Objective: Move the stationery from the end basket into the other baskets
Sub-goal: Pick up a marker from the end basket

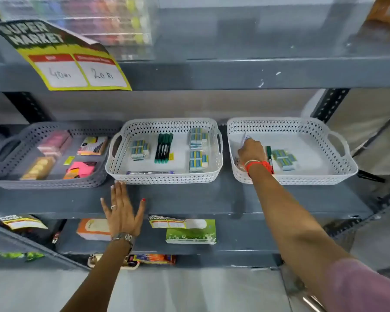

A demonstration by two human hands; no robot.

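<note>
Right hand [250, 152]: in the end basket [306, 176] at its left side, grip closing on a pale packet [243, 140]; hold not clear.
Nearest item: green marker [268, 154] just right of that hand, long axis front to back.
Left hand [122, 208]: open, flat on shelf edge [189, 199], before the middle basket [162, 177].
End basket count: one marker, one cluster of eraser packs [284, 159].
Baskets: three; grey basket [45, 182] leftmost.

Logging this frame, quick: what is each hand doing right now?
Left hand: open, fingers spread, flat on the shelf, holding nothing.
Right hand: in the end basket, closed on something pale; cannot tell what.
</note>
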